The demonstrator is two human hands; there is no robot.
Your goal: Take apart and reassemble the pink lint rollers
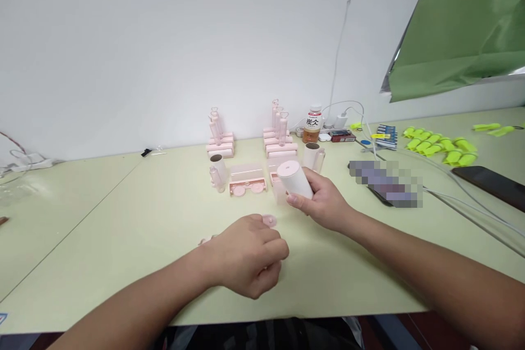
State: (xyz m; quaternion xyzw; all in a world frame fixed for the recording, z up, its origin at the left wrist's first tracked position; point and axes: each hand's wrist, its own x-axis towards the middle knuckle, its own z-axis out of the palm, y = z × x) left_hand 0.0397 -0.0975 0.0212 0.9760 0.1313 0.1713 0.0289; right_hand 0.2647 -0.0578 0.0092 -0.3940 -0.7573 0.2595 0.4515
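At the far left of the bench [123,219], a blue-marked sticker [3,318] sat at the front edge, cut off too far to read, and farther back lay a clear bag [18,192], its contents unclear, before a power strip [30,164]. Near the wall, pink tubes [215,130] stood among boxes [220,149]; before them was an open-topped tub [217,164], dark inside, with a small clear bottle [217,179] at its front. Just right, an open case [247,186] with a clear lid held two round discs. The left hand [254,256] hung nearer, its fingers curled together; whether they pinched anything I could not tell. A pink piece [269,221] showed just beyond it. The white cylinder [296,180], its pink end up and tilted leftward, was raised over the bench, gripped between the thumb and fingers of the right hand [322,197]. Behind stood a second tub [312,154], also dark inside, and a drink [313,124] with brown contents, its label bearing large Chinese characters, the first reading 炭. Farther right came a dark red pack [342,136], its print too small to read, a pixelated phone [385,183] and yellow pieces [438,145].
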